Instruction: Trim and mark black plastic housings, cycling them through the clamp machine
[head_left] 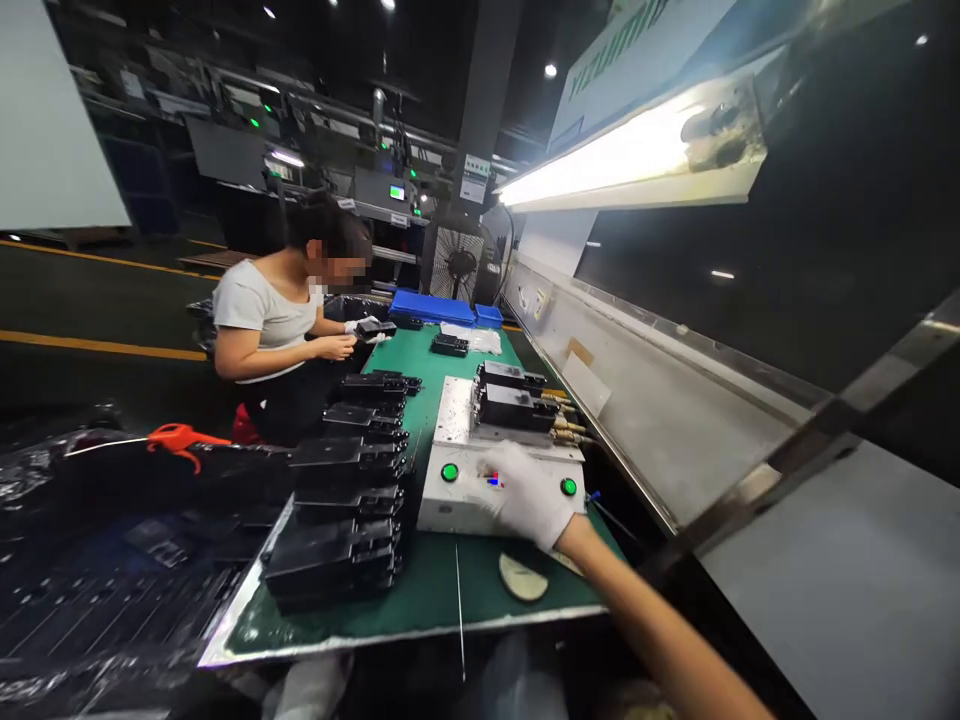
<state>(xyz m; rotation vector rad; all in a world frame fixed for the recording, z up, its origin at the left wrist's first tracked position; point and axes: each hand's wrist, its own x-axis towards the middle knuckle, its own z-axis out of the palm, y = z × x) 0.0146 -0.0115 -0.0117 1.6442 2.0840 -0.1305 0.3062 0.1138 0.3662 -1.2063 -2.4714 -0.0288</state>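
My right hand (525, 495), in a white glove, is over the front panel of a pale metal fixture box (457, 515). Its fingers point left and are smeared by motion, so their closure is unclear. A small red and blue spot (494, 480) shows by the fingers. Green buttons (449, 472) sit on either side of the hand. On top of the fixture lie two black rectangular housings (517, 408) with brass-coloured fittings (566, 435) at their right ends. A pale blurred shape (311, 688) at the bottom edge may be my gloved left hand; its fingers cannot be made out.
Several black housings (330, 565) line the left side of the green mat (427, 590). A pale half-round piece (523, 578) lies near the front edge. An orange air gun (180, 440) is at left. Across the table a person (262, 320) holds a black part. Blue trays (431, 307) stand behind.
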